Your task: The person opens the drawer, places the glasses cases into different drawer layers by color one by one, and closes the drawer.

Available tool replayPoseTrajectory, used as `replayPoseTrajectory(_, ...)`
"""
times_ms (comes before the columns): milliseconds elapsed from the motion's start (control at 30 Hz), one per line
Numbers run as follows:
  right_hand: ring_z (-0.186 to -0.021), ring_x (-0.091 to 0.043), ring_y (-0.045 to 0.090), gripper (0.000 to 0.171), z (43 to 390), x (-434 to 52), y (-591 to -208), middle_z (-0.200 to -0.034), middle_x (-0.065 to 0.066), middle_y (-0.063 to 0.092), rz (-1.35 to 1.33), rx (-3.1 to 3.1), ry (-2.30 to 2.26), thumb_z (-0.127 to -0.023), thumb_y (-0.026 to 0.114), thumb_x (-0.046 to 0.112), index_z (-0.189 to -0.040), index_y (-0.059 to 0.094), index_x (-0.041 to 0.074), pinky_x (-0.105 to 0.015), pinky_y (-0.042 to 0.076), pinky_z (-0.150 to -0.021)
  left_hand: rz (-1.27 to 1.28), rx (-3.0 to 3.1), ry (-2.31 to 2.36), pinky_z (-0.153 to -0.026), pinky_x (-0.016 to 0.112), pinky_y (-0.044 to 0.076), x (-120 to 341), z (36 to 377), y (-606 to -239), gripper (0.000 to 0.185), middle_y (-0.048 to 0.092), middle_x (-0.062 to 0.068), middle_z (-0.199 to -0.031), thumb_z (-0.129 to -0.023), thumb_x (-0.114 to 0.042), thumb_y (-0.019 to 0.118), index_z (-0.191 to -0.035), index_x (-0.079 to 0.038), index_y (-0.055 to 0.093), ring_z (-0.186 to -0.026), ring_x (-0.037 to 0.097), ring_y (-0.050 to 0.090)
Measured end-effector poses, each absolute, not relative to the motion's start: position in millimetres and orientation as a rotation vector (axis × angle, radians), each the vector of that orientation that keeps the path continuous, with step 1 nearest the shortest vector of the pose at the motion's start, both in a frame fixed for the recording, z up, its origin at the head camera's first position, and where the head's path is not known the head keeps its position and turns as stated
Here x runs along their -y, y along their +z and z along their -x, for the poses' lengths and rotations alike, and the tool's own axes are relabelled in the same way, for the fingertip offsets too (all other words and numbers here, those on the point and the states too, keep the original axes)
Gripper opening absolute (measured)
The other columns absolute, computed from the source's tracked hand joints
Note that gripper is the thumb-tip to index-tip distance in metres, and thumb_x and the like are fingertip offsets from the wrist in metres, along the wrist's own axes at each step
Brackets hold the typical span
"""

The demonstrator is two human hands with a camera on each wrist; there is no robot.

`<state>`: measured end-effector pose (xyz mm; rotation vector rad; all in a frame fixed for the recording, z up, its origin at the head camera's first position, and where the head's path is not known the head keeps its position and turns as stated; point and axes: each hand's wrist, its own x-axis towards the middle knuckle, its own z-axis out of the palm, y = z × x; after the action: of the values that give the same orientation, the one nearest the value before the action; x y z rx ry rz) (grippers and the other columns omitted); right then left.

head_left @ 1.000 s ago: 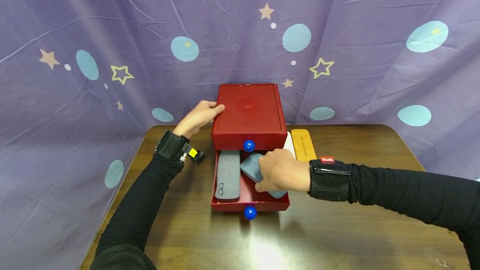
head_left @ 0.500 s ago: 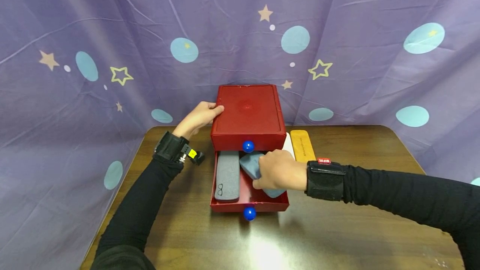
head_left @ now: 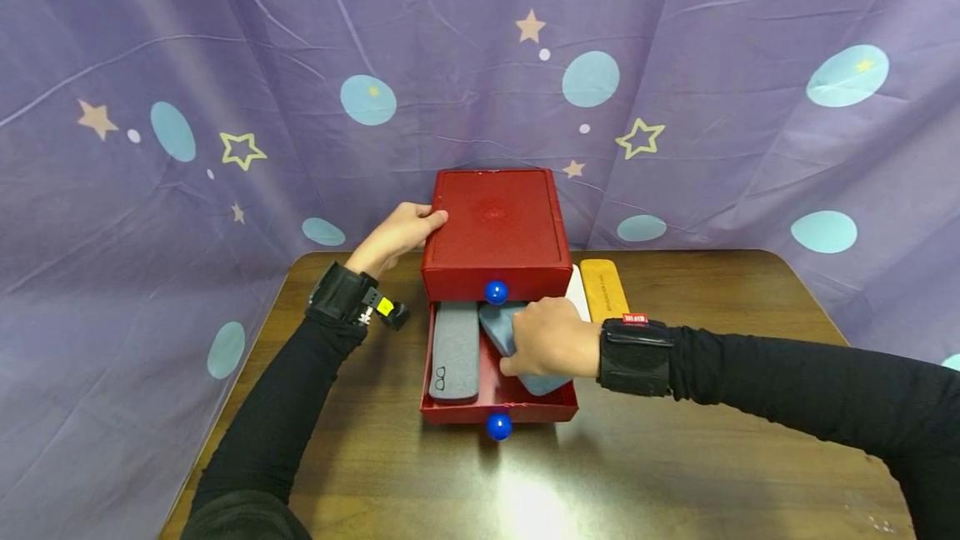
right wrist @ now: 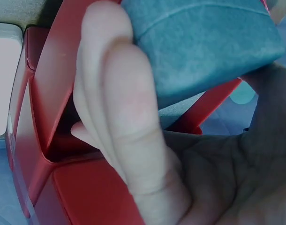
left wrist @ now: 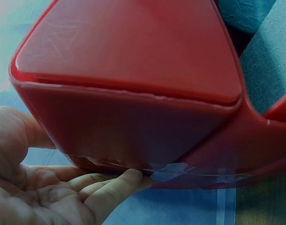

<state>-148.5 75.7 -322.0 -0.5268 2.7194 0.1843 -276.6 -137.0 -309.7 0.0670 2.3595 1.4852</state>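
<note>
A red two-drawer box (head_left: 497,227) stands on the wooden table (head_left: 675,457). Its lower drawer (head_left: 497,410) is pulled out and has a blue knob (head_left: 498,427). In it lies a grey glasses case (head_left: 456,348) on the left. My right hand (head_left: 551,338) grips a blue-grey case (head_left: 501,328) that sits tilted in the drawer's right half; the same blue-grey case (right wrist: 204,47) fills the right wrist view between fingers (right wrist: 119,108) and palm. My left hand (head_left: 401,230) presses on the box's left side with straight fingers (left wrist: 105,192) against the red wall (left wrist: 129,126).
A yellow case (head_left: 604,288) and a white one (head_left: 577,290) lie on the table just right of the box. A purple curtain (head_left: 225,65) with stars hangs behind. The upper drawer's blue knob (head_left: 496,292) is above the open drawer.
My right hand has drawn a little left and further over the drawer with the blue-grey case. The left hand and the box have stayed put.
</note>
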Motion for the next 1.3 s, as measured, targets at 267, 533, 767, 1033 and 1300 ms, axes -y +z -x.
replayPoseTrajectory(267,-0.070,-0.020,0.058,0.053,152.5,-65.3,-315.5,-0.072,-0.004,0.058,0.514,-2.710,0.248,-0.083,0.074,0.059,-0.074,0.064,0.008,-0.034,0.055,-0.061,-0.052,-2.397,1.432,-0.106,0.037,0.051,137.5,278.1,-309.6,0.054,0.067,0.013,-0.117,-0.108,-0.029,0.047,-0.155,-0.001,0.041,-0.091,0.012,0.064)
replayPoseTrajectory(533,-0.072,-0.021,0.064,0.053,165.6,-61.9,-304.5,-0.085,-0.007,0.063,0.354,-2.575,0.055,-0.086,0.074,0.055,-0.100,0.065,0.005,-0.032,0.055,-0.064,-0.048,-2.402,1.426,-0.104,0.036,0.052,137.2,278.2,-309.1,0.055,0.066,0.014,-0.120,-0.108,-0.030,0.047,-0.155,-0.002,0.041,-0.091,0.012,0.066)
replayPoseTrajectory(767,-0.065,-0.026,0.070,0.058,169.7,-56.1,-302.4,-0.095,-0.011,0.064,0.258,-2.520,-0.028,-0.086,0.074,0.055,-0.108,0.065,0.002,-0.038,0.063,-0.058,-0.066,-2.403,1.449,-0.088,0.027,0.054,137.4,275.2,-308.4,0.049,0.058,-0.005,-0.075,-0.108,-0.029,0.049,-0.147,0.000,0.050,-0.069,0.005,0.059)
replayPoseTrajectory(1033,-0.058,-0.023,0.072,0.058,164.8,-48.5,-307.9,-0.102,-0.013,0.069,0.264,-2.542,0.006,-0.085,0.075,0.057,-0.099,0.067,0.001,-0.033,0.060,-0.052,-0.072,-2.397,1.462,-0.088,0.028,0.055,138.0,276.9,-308.8,0.046,0.061,-0.003,-0.077,-0.108,-0.029,0.049,-0.144,-0.001,0.054,-0.073,0.007,0.062)
replayPoseTrajectory(1300,-0.046,-0.023,0.068,0.060,167.7,-49.6,-320.1,-0.088,-0.011,0.066,0.239,-2.575,0.005,-0.082,0.078,0.058,-0.098,0.066,0.001,-0.031,0.058,-0.045,-0.102,-2.375,1.504,-0.081,0.023,0.055,137.9,275.9,-311.6,0.042,0.040,-0.009,-0.055,-0.108,-0.025,0.048,-0.138,0.003,0.057,-0.058,0.005,0.049)
